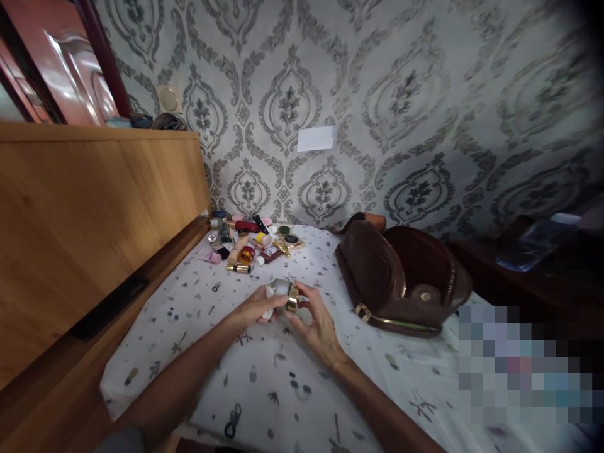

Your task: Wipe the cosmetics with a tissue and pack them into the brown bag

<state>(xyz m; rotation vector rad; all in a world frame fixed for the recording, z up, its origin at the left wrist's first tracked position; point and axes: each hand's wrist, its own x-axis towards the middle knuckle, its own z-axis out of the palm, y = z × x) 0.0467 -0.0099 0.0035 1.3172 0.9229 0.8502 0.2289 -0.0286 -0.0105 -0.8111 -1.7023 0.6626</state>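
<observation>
Both hands held one small jar [282, 290] mid-frame: left hand [257, 308] gripped its white body, right hand [315, 321] pinched the gold lid; steady grip helps.

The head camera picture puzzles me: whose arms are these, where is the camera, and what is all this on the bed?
There is no machine here. A person wears a camera on the head, so it looks forward and down at that person's own two bare arms. The left hand and right hand together hold a small pale bottle with a gold band above a white printed sheet. Farther back lies a heap of small cosmetics, tubes and little jars. To the right lies an open brown leather bag. A wooden board stands along the left, and patterned wallpaper fills the background.
</observation>
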